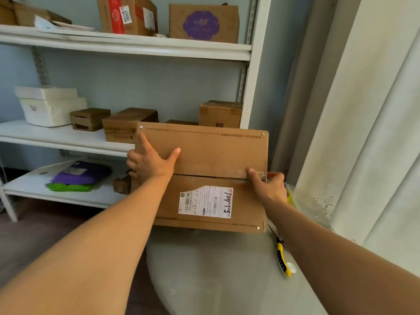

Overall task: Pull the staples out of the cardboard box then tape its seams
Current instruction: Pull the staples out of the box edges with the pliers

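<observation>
While the cardboard box (202, 176) is stood on the far edge of the round grey table (216, 276) at the centre of the frame, its closed flaps are turned toward the camera, with the centre seam (204, 176) running across and a white shipping label (205, 201) below it. At the left of the frame, a white shelving unit (127, 48) loaded with smaller cartons is seen behind. The left hand (150, 161) is laid on the upper flap at the box's left edge, forefinger and thumb spread, the other fingers wrapped over the edge. At the right end of the seam, a strip of clear tape (261, 175) is pinched by the right hand (268, 186), thumb pressed to the cardboard. Yellow-handled pliers (281, 253) are laid on the table, lower right of the box. At the right of the frame, a pale curtain (375, 110) is hung.
</observation>
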Available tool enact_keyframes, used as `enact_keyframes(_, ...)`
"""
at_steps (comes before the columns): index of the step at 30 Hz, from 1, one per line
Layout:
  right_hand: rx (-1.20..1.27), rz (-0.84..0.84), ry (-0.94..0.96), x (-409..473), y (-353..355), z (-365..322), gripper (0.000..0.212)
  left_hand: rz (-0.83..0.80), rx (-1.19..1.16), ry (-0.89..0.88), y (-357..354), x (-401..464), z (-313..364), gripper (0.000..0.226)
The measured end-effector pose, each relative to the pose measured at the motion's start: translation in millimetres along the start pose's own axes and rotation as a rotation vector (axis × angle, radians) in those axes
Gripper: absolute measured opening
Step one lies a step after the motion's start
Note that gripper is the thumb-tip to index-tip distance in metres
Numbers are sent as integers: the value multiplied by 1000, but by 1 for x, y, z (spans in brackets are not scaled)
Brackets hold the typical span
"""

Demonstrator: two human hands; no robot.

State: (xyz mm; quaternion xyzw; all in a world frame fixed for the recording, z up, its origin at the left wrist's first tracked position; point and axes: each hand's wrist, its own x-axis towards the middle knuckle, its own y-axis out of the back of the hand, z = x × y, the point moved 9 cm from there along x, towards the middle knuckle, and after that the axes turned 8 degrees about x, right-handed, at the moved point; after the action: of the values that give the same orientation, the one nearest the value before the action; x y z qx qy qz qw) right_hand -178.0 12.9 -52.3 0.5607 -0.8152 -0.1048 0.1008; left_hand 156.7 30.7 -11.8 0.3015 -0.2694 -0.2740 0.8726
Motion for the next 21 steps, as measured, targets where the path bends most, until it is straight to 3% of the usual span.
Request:
enact_keyframes(2,-16,-1,51,7,6,-22,57,-72,93,-57,6,17,19,85)
enact_keyframes(4,-47,-22,45,13,10,-28,49,-279,170,-103,-12,33,20,76)
enact_keyframes(7,-130,-78,-32,13,11,-12,32,-592,270,-114,-46,24,-1,90)
enact_keyframes(11,-164,-131,-102,16,7,-1,25,-521,390,-162,-50,19,-7,79)
enact_keyframes(14,-167,-152,-133,18,5,-1,22,-563,447,-211,-60,12,9,70)
enact_keyframes(16,-145,-144,-149,20,4,0,25,-635,445,-299,-81,-6,26,57)
enact_keyframes(21,-48,-104,-202,24,4,5,37,-704,504,-573,-106,-87,88,64)
